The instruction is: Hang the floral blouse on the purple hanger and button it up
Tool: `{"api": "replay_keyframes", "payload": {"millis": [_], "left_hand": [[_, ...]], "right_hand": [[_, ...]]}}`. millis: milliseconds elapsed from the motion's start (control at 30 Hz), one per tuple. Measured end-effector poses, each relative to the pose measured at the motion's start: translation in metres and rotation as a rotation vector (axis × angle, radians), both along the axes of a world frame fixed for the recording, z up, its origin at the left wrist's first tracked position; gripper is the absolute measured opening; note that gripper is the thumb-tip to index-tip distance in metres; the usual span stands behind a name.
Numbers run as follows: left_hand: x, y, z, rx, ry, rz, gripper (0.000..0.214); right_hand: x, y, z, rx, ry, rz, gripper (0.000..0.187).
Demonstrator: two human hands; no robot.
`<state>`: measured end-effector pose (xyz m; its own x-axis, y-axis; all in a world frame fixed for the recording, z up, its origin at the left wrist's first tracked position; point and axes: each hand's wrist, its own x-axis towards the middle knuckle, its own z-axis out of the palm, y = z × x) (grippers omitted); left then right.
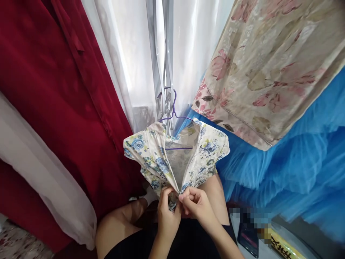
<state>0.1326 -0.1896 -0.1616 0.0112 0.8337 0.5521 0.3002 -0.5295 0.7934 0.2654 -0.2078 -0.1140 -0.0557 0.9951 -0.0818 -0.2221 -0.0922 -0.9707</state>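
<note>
A white floral dress [155, 156] with blue and yellow-green flowers hangs on a purple hanger [174, 114] in front of my lap. Its zip [172, 169] is undone, so the neckline spreads in a V that narrows down to my fingers. My left hand [168, 210] is closed on the fabric at the left of the V's bottom. Right beside it, my right hand [196, 203] pinches at the point where the two zip edges meet, seemingly on the zip pull, which the fingertips mostly cover. The lower dress is largely hidden behind both hands.
Dark red cloth [75, 126] hangs at the left, with white curtains [121, 54] behind the hanger. At the right hang a beige floral cloth [258, 82] and blue ruffled tulle [269, 176]. A phone [248, 237] and a yellow packet [285, 244] lie at the lower right.
</note>
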Motion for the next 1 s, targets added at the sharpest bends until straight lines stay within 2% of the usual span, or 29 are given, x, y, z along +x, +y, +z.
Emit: {"api": "replay_keyframes", "payload": {"millis": [67,100,233,300,500,567,633,733,833,933,1000], "left_hand": [[0.010,0.009,0.003,-0.003,-0.004,-0.035,0.008],[0.013,0.012,0.004,0.000,-0.002,-0.049,0.013],[0.016,0.011,0.008,-0.041,0.085,-0.120,0.020],[0.015,0.007,0.011,-0.085,0.173,-0.146,0.018],[0.008,-0.003,0.024,-0.102,0.509,-0.148,0.022],[0.002,-0.002,0.030,-0.132,0.636,-0.130,0.024],[-0.006,0.003,0.036,-0.185,0.704,-0.135,0.024],[-0.018,0.018,0.048,-0.238,0.625,-0.196,0.017],[-0.026,0.040,0.078,-0.149,0.388,-0.178,0.006],[-0.025,0.061,0.131,0.119,0.175,-0.065,0.023],[-0.019,0.071,0.169,0.265,0.166,-0.093,0.033]], "right_hand": [[0.003,0.000,0.003,-0.009,0.012,-0.007,0.049],[0.004,0.000,0.006,-0.007,0.015,-0.025,0.049],[0.012,0.014,0.029,0.049,0.085,-0.199,0.046],[0.016,0.032,0.049,0.088,0.152,-0.238,0.046],[0.022,0.103,0.129,0.221,0.252,-0.171,0.038],[0.020,0.115,0.147,0.265,0.245,-0.139,0.037],[0.017,0.119,0.153,0.296,0.222,-0.101,0.035],[0.011,0.110,0.148,0.345,0.167,-0.133,0.030],[0.010,0.095,0.142,0.418,0.075,-0.216,0.026],[0.013,0.080,0.143,0.485,-0.024,-0.225,0.026],[0.016,0.072,0.147,0.514,-0.046,-0.221,0.026]]}}
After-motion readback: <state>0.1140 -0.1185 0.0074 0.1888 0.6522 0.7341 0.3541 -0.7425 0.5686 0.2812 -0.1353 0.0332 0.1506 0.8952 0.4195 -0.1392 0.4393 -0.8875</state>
